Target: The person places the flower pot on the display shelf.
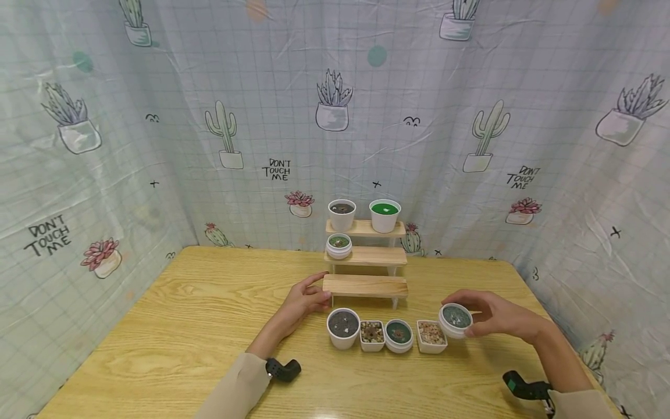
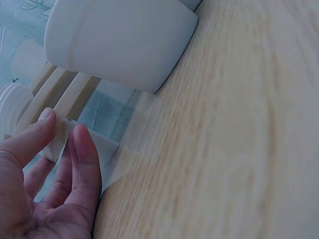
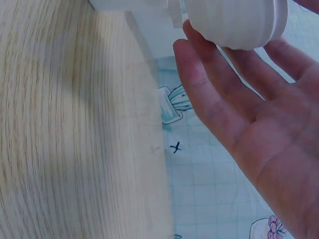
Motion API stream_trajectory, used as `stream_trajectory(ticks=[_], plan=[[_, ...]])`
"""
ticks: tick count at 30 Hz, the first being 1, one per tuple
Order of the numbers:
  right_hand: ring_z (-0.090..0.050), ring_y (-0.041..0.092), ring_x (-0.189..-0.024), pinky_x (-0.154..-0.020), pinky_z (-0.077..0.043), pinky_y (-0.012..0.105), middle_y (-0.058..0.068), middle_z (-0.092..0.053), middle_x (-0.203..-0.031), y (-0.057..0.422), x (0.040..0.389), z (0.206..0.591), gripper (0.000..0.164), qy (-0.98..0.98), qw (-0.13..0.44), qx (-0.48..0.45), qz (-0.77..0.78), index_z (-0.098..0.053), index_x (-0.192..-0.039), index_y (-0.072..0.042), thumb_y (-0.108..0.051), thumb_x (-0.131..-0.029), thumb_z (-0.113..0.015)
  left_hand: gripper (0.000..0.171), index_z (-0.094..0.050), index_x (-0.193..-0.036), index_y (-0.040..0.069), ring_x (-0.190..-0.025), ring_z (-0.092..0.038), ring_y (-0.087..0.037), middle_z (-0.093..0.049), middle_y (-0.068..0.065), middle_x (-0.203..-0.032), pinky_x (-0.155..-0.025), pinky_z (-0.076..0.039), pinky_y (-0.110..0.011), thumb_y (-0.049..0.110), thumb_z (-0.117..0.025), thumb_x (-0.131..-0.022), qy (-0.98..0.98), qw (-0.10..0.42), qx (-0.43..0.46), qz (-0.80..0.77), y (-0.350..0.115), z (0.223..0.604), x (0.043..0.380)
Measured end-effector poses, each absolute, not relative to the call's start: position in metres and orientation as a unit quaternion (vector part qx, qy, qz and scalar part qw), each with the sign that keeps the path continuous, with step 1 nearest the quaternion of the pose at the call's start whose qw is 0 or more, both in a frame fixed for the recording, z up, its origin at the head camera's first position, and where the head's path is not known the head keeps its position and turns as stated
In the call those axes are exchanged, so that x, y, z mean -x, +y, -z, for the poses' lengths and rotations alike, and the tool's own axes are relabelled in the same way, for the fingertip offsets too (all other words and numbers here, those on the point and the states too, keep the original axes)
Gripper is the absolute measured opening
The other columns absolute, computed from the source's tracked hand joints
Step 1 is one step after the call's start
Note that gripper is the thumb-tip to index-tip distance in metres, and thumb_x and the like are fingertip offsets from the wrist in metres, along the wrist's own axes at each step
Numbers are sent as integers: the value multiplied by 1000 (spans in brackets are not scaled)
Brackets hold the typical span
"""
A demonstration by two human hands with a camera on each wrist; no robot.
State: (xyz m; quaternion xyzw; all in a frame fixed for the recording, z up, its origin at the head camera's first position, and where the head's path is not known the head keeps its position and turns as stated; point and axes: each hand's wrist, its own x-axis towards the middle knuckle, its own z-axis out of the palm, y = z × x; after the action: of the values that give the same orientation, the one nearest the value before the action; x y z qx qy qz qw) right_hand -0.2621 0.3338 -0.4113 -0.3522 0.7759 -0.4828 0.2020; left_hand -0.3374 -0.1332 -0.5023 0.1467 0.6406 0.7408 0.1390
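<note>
My left hand (image 1: 300, 299) grips the left end of the lowest step of a three-tier wooden stand (image 1: 366, 285). In the left wrist view, thumb and fingers lie around that board's end. My right hand (image 1: 499, 317) holds a round white pot (image 1: 456, 319) with a grey-green top, pinched at its sides. The right wrist view shows the pot's ribbed side (image 3: 234, 22) above the table, with fingers under and beside it. Just left of it sits a square white pot (image 1: 431, 337) of pinkish pebbles.
In front of the stand stand a tall grey-topped pot (image 1: 343, 340), a square pebble pot (image 1: 372, 346) and a round green-topped pot (image 1: 399, 346). Two pots, one dark-topped (image 1: 342, 218) and one bright green (image 1: 385, 218), occupy the top tier; a small round pot (image 1: 339, 250) sits mid-tier left.
</note>
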Motion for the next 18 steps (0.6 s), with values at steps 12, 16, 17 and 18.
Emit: stream_trajectory(ticks=[12,16,17,18], plan=[[-63,7,-117,-93,-56,23,7,-61,-138,325,261,410,54,819,170,277,472,-49,-146,3,-5,-95,-69,71,-33,-160,7,-88,-71,-15,-72,-4,-96,-81,-63,-28,5,-67,-99,639,136,-153,-741,-133,500,336],[-63,5,-118,-93,-56,23,6,-62,-136,321,261,412,53,813,156,287,483,-50,-145,2,-3,-95,-69,71,-33,-161,8,-89,-71,-16,-71,-5,-98,-83,-63,-29,7,-68,-99,644,138,-152,-737,-134,500,336],[-63,5,-118,-93,-57,24,6,-62,-136,321,261,412,53,810,153,291,485,-50,-145,3,-3,-96,-68,72,-33,-161,8,-90,-71,-16,-71,-5,-98,-83,-63,-30,7,-68,-99,646,138,-151,-735,-134,500,336],[-63,5,-118,-93,-57,24,5,-63,-136,320,261,413,52,809,150,292,487,-50,-145,3,-3,-96,-68,72,-33,-161,8,-90,-71,-16,-71,-5,-98,-83,-63,-30,8,-69,-99,647,138,-151,-734,-134,500,336]])
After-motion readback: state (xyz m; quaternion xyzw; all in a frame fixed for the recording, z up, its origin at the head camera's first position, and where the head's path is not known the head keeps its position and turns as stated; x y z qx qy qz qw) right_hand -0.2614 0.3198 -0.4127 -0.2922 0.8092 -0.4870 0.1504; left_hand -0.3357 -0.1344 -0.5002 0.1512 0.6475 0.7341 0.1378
